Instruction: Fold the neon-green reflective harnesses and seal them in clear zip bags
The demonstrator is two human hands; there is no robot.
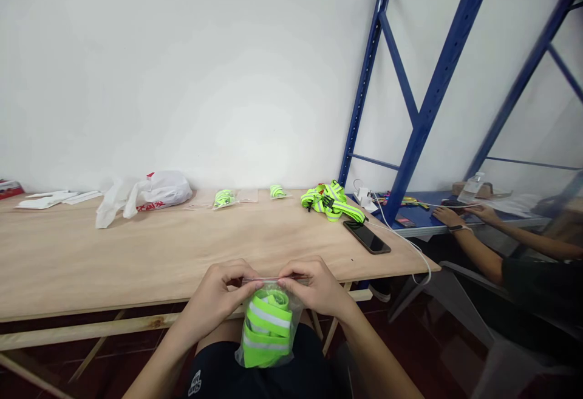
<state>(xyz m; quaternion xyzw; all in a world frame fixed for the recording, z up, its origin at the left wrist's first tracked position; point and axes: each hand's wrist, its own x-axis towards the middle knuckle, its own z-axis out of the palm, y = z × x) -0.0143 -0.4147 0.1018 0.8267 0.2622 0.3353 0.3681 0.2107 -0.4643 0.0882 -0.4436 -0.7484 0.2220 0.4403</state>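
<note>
Between my hands hangs a clear zip bag (296,314), just in front of the table's front edge and above my lap. Inside it lies a rolled neon-green reflective strap (268,329) with silvery stripes. My left hand (223,296) pinches the top left of the bag's seal between thumb and fingers. On the right end of the same seal, my right hand (314,286) pinches in the same way, thumb in front. Whether the seal is closed all along cannot be told.
On the wooden table (113,259) lie a bagged green strap (225,198), a smaller green roll (277,191), a heap of green straps (332,201), a phone (367,237) and a white plastic bag (159,191). A blue rack post (421,126) and a co-worker's arms (478,247) are at right.
</note>
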